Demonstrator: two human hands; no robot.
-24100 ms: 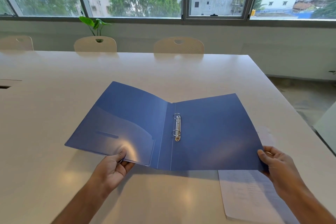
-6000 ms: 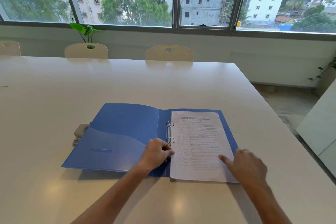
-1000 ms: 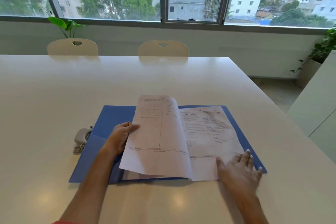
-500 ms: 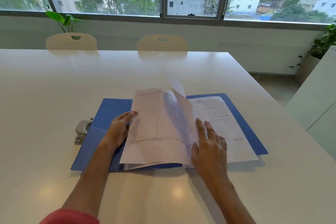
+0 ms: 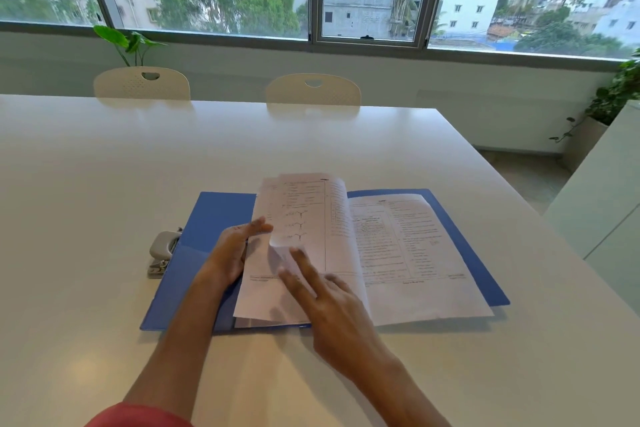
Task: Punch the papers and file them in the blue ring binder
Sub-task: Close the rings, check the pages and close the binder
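Observation:
The blue ring binder [image 5: 204,236] lies open on the white table [image 5: 104,166]. Printed papers [image 5: 408,253] rest on its right half. Several sheets [image 5: 304,215] are turned over to the left and arch above the spine, hiding the rings. My left hand [image 5: 230,253] holds the left edge of these turned sheets, fingers against the paper. My right hand [image 5: 325,302] lies flat on the turned sheets with fingers spread, pressing them down. A grey hole punch [image 5: 161,251] sits at the binder's left edge, partly under the cover.
Two cream chairs [image 5: 142,83] [image 5: 313,88] stand at the table's far side below a window. A potted plant [image 5: 130,43] is behind the left chair. The table's right edge [image 5: 519,201] drops to the floor, with a white cabinet [image 5: 606,201] beyond.
My right hand has moved left across the pages, carrying a sheet over to the left stack, and now presses on it. My left hand stays at the left edge of the turned sheets.

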